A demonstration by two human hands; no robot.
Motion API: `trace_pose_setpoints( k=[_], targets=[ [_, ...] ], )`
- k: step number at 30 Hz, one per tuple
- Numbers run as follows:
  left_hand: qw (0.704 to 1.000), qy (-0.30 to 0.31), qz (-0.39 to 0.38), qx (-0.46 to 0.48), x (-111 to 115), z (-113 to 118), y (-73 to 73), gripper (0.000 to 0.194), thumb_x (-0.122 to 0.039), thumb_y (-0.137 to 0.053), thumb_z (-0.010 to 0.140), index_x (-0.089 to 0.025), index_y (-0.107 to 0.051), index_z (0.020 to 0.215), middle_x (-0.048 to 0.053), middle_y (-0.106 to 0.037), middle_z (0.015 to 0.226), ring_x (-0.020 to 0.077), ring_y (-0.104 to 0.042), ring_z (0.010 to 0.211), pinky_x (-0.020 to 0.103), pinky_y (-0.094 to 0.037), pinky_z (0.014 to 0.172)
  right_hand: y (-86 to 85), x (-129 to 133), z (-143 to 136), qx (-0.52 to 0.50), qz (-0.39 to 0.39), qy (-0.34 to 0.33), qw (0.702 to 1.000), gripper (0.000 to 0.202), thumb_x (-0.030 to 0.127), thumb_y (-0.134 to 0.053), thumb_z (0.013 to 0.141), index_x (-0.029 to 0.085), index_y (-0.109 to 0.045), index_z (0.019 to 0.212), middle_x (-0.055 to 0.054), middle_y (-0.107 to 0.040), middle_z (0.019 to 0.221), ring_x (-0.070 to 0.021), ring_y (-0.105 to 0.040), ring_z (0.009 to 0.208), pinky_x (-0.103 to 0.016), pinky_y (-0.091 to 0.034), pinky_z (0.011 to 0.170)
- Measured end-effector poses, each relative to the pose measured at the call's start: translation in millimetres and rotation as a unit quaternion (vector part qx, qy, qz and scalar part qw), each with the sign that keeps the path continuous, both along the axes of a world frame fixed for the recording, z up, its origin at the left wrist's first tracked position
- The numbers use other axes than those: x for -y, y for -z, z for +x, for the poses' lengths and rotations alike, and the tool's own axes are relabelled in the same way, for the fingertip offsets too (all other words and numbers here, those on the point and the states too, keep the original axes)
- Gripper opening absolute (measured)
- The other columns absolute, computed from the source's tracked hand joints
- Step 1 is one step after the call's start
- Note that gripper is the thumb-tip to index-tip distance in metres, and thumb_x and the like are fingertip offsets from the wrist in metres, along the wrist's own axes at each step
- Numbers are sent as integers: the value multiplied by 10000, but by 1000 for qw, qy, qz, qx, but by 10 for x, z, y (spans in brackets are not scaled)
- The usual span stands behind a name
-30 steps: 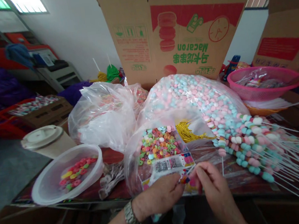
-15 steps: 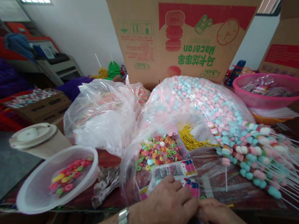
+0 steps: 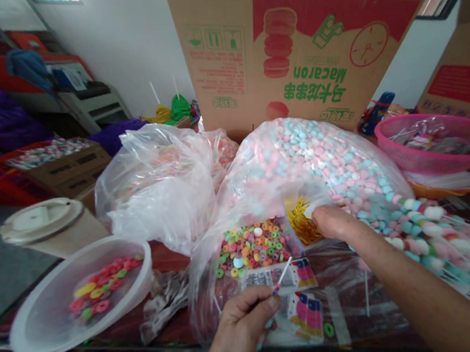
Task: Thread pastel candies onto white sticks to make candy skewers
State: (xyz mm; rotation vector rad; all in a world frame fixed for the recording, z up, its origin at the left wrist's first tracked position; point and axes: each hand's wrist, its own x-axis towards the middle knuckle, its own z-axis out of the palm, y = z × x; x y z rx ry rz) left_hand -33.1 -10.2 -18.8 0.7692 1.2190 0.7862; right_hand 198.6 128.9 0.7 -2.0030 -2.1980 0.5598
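Near the front edge, my left hand (image 3: 250,319) pinches a wrapped candy stick (image 3: 284,272), whose white end points up and right; the candy below is mostly hidden by the hand. My right hand (image 3: 330,222) reaches to the small tray of gold twist ties (image 3: 303,223), its fingertips at the tray's right side and partly hidden. Whether it grips a tie cannot be seen. Left of the ties lie colourful candy rings (image 3: 252,245). Printed packets (image 3: 306,316) lie beside my left hand. One green ring (image 3: 329,329) rests right of them.
A large bag of pink, blue and white candies (image 3: 313,149) fills the middle, with skewered candies (image 3: 429,226) at right. A white bowl (image 3: 27,333) and lidded tub (image 3: 47,222) stand left. Behind rises a cardboard box (image 3: 222,40); a pink basket (image 3: 421,153) sits right.
My hands have separated. My right hand has moved up to the gold ties, while my left hand has shifted slightly left and down, its stick now visible.
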Motion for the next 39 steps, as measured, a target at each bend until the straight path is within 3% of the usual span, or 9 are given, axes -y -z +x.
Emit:
trace_pose_setpoints(
  k=[2,6,9,12,16,20,25,32,39],
  targets=[
    [1000,-18,-18,12,-25,-32,-17,409,-480,-788,479,-143,-662,674,-39,-521,519,77,-417,467,185,-261,425,-19,-6,48,-14,4,0,1000,210,306,-529,912,158,-603,1041,-43,-614,1041,-167,-612,878,-322,-512,740],
    [998,-56,-20,37,-51,-30,-86,347,-438,-776,530,-150,-656,682,-17,-597,620,102,-519,522,178,-310,440,-318,207,208,-40,40,-19,998,156,184,-585,802,173,-587,646,24,-568,610,-126,-534,611,-240,-406,562],
    [997,-53,-10,57,-61,31,-137,286,-403,-742,586,-148,-661,688,-13,-594,628,97,-507,517,185,-333,450,-492,644,93,-126,52,-40,990,144,213,-465,844,199,-538,720,37,-549,621,-117,-505,584,-225,-361,529],
    [998,-37,20,56,-62,114,-129,261,-378,-720,607,-138,-670,694,-16,-564,588,83,-451,491,187,-319,441,-415,1162,-262,-299,9,-67,952,137,246,-409,875,206,-509,791,31,-538,660,-117,-498,602,-223,-384,557],
    [996,-9,57,71,-5,191,-79,229,-355,-668,636,-130,-642,668,-22,-520,549,89,-437,500,197,-330,469,-108,1555,-699,-373,0,-3,928,201,308,-444,860,201,-464,691,45,-446,576,-113,-430,550,-224,-348,514],
    [997,26,69,38,113,181,-97,210,-349,-609,672,-139,-618,677,-24,-506,566,92,-436,513,193,-336,471,59,1610,-789,-412,-14,44,910,259,350,-460,845,209,-419,632,57,-431,502,-100,-408,482,-217,-324,469],
    [992,67,99,43,246,176,-162,330,-468,-617,720,-139,-603,699,-30,-482,592,74,-408,524,175,-323,465,85,1668,-713,-427,-44,63,901,235,350,-464,827,215,-421,640,58,-463,480,-96,-411,424,-213,-309,420],
    [993,-3,63,96,303,229,-213,353,-466,-731,623,-134,-621,664,-39,-501,548,54,-385,456,172,-295,419,-26,1765,-646,-341,44,12,939,189,249,-472,811,206,-446,629,41,-499,547,-115,-467,529,-225,-347,503],
    [992,12,62,106,324,225,-279,296,-407,-745,636,-125,-663,672,-18,-561,571,68,-470,491,172,-346,440,-32,1838,-588,-405,38,-31,913,232,291,-448,897,179,-550,1072,-55,-634,927,-185,-590,889,-293,-461,787]
  ],
)
